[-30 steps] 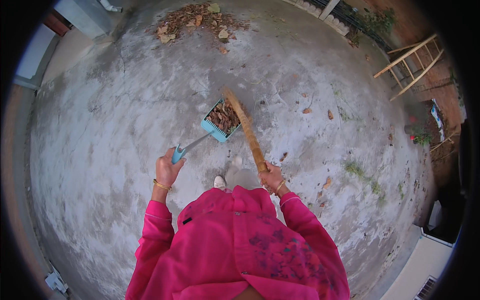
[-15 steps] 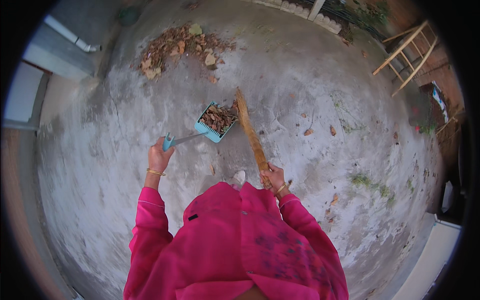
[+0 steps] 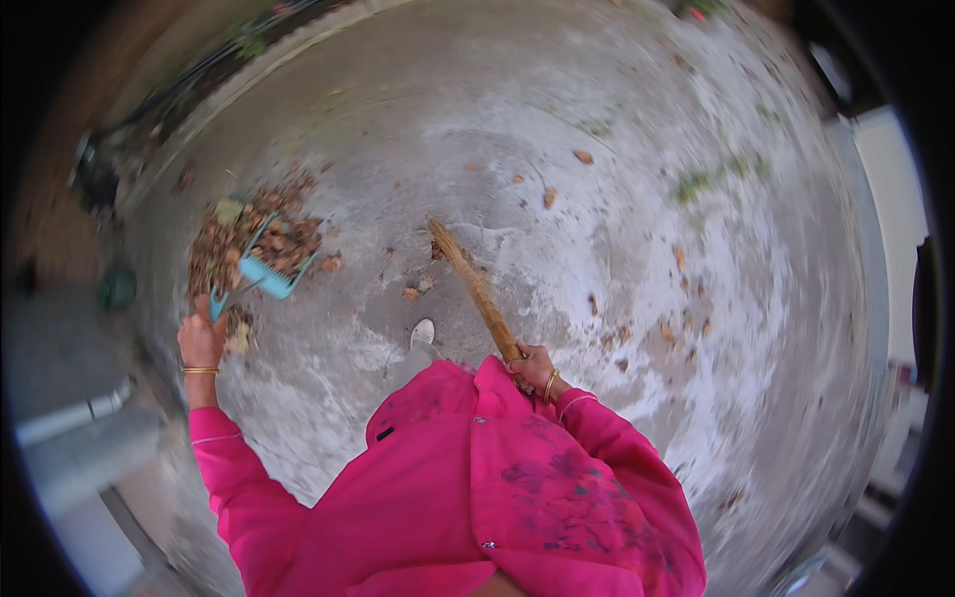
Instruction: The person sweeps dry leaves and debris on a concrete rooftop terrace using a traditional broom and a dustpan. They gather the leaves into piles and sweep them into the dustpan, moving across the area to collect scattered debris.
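My left hand (image 3: pixel 202 345) grips the handle of a light-blue long-handled dustpan (image 3: pixel 269 278), held out to the left. The pan, smeared by motion, overlaps the heap of dry leaves (image 3: pixel 217 247); brown leaves show in it, but which lie in the pan and which behind it is hard to separate. My right hand (image 3: pixel 535 366) is wrapped round the near end of a straw broom (image 3: pixel 475 286). The broom slants away to the upper left, and its tip is beside a small clump of leaves on the concrete.
Loose brown leaves (image 3: pixel 549 198) and green weeds (image 3: pixel 718 179) dot the concrete floor (image 3: pixel 398 169). At the left are a dark green round object (image 3: pixel 118 285) and a pale pipe (image 3: pixel 75 414). A white shoe (image 3: pixel 423 332) shows in front of me.
The view has turned to the right. My left hand has swung the dustpan leftward, from beside the broom to the leaf heap. My right hand still grips the broom.
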Demonstrator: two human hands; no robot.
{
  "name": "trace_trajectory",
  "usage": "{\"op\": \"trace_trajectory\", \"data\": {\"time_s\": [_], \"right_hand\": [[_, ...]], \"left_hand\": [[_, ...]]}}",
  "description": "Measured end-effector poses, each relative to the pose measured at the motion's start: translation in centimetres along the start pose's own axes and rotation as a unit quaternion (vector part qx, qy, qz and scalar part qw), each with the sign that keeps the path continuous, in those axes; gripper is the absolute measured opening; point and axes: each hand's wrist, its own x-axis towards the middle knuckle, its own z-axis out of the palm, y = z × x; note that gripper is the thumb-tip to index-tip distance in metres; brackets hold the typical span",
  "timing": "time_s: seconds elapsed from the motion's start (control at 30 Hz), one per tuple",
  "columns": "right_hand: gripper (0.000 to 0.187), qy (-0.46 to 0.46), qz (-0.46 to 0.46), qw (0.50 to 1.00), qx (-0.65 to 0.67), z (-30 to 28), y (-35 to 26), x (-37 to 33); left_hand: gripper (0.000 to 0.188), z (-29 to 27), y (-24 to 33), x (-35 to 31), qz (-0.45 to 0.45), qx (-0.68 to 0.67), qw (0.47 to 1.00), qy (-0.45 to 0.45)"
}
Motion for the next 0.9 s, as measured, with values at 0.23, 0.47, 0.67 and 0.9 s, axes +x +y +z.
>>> {"op": "trace_trajectory", "data": {"time_s": [0.23,0.47,0.67,0.9], "right_hand": [[0.063,0.085,0.074,0.99,0.08,6.8,1.2,-3.0],[0.052,0.223,-0.04,0.973,-0.042,9.1,9.0,-8.2],[0.054,0.193,0.086,0.956,0.202,9.0,17.9,-13.7],[0.061,0.527,-0.126,0.836,-0.087,6.0,31.2,-19.9]], "left_hand": [[0.032,9.9,1.0,14.1,0.284,0.253,0.841,-0.386],[0.025,10.4,9.2,14.6,0.41,0.38,0.664,-0.497],[0.03,6.1,20.6,11.8,0.41,0.354,0.718,-0.437],[0.03,-2.2,34.1,5.1,0.512,0.118,0.799,-0.294]]}}
